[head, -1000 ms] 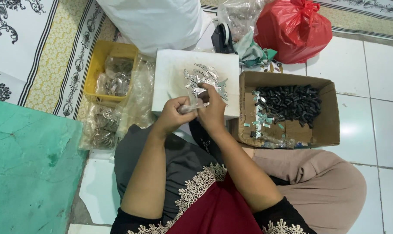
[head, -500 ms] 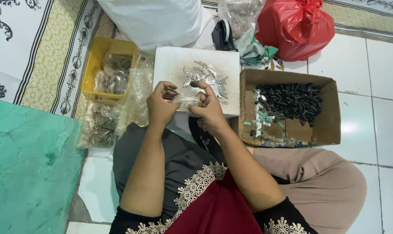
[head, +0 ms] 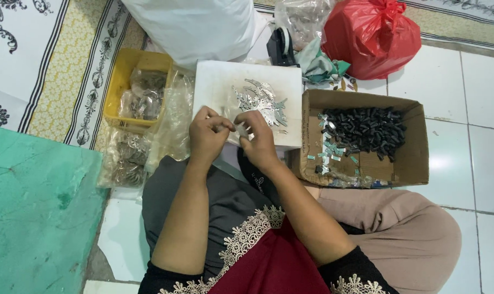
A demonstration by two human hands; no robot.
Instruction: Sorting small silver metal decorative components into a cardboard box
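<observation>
A small silvery metal piece (head: pixel 240 129) is pinched between the fingertips of the left hand (head: pixel 208 136) and the right hand (head: pixel 259 140), over the white tray (head: pixel 214 87). More thin, shiny pieces (head: pixel 262 100) are heaped just beyond, beside a cardboard box (head: pixel 410 158).

Seated on a tiled floor, in a black top with short sleeves edged in cream lace, a dark red panel down the front, a grey cloth across the lap and tan trousers. Bare forearms, left hand (head: pixel 206 136) and right hand (head: pixel 259 142) without rings, watch or gloves.
</observation>
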